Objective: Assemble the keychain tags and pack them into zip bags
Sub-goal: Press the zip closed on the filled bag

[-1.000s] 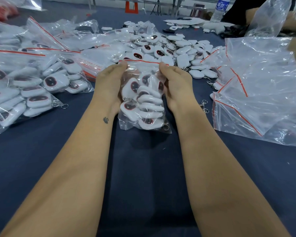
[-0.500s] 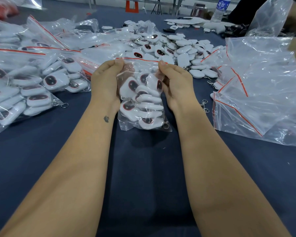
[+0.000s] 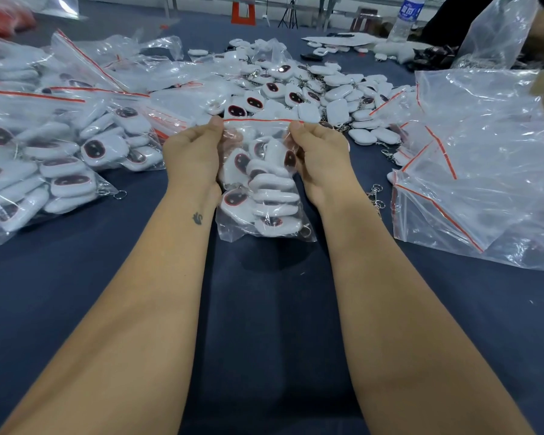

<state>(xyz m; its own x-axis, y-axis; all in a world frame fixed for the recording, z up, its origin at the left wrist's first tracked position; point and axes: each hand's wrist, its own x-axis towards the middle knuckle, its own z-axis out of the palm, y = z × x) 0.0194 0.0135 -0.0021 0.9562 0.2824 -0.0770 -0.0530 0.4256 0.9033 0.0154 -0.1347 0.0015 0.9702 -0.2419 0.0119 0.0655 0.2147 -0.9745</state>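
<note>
free: near table (image 3: 76, 293); blocked: filled bags (image 3: 44, 158) left; empty bags (image 3: 484, 183) right; loose tags (image 3: 336, 92) ahead

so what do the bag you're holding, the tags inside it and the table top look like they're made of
Zip bag: thin clear plastic film, glossy; it crinkles, shows glare, and has a red strip along the mouth.
Keychain tags: probably hard white plastic, smooth, some with a dark glossy oval face; the metal rings are silvery.
Table: seemingly covered in dark blue matte cloth, with no shine.
Both the left hand and right hand pinch the bag's top.
</note>
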